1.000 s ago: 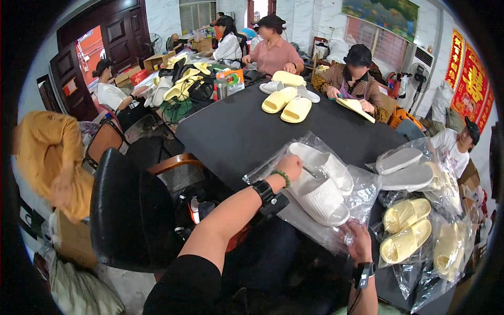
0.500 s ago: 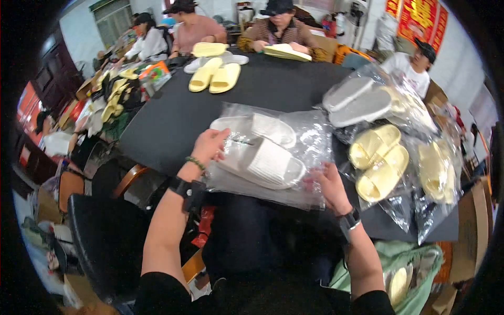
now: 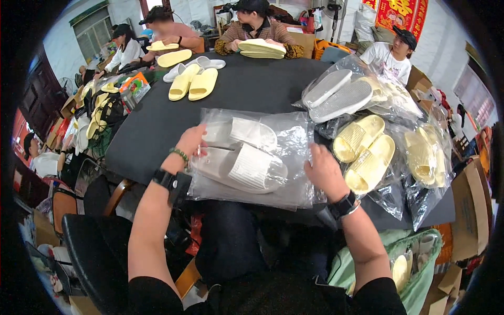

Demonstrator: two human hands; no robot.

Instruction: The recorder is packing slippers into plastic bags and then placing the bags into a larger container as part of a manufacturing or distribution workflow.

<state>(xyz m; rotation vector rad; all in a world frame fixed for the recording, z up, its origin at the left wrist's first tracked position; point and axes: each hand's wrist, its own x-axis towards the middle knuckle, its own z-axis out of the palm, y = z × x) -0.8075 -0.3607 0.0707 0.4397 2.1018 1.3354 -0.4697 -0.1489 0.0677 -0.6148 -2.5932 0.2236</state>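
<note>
A clear plastic bag lies flat near the front edge of the black table. Inside it, a pair of white slippers rests side by side, ribbed straps up, with the toes pointing right. My left hand is closed on the bag's left edge, near the slippers' heels. At the opposite edge, my right hand has its fingers curled in and closed on the plastic. The exact fingertip contact there is partly hidden.
Bagged yellow slippers and bagged grey slippers crowd the table's right side. Loose yellow slippers sit at the far left of the black table. Co-workers handle slippers across it. A green sack stands below on the right.
My view has shifted, so the table appears farther left. The slippers sit farther left inside the bag, whose plastic looks flatter. Across the table, co-workers' hands and slippers have moved.
</note>
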